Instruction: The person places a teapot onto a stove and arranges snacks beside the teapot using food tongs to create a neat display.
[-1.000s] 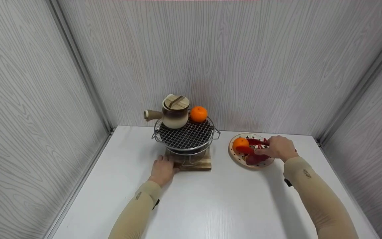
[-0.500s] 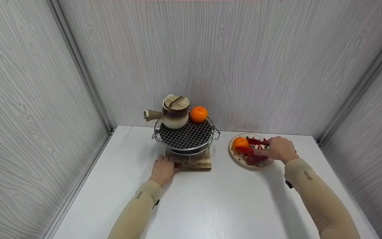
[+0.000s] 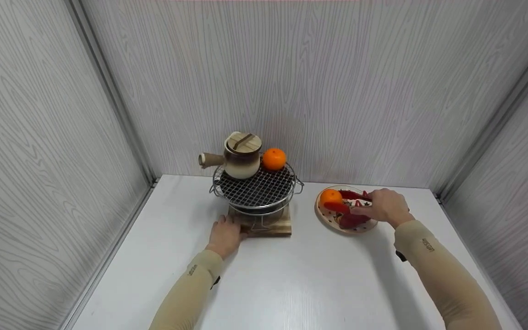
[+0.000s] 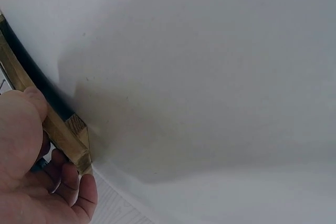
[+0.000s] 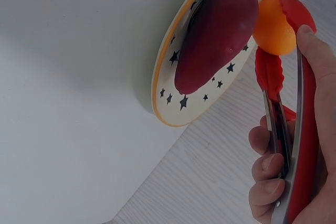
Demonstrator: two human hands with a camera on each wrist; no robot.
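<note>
grill orange looks placed, plate orange not yet; my right hand grips tongs around it, left hand pinches board.

In the head view, the right hand covers the handle end of the red tongs and part of the plate at its right rim, while the grill stand hides the far part of the wooden board. Lettering on both sleeves is too small to read. The left wrist view's edge cuts off board and left hand.
</note>
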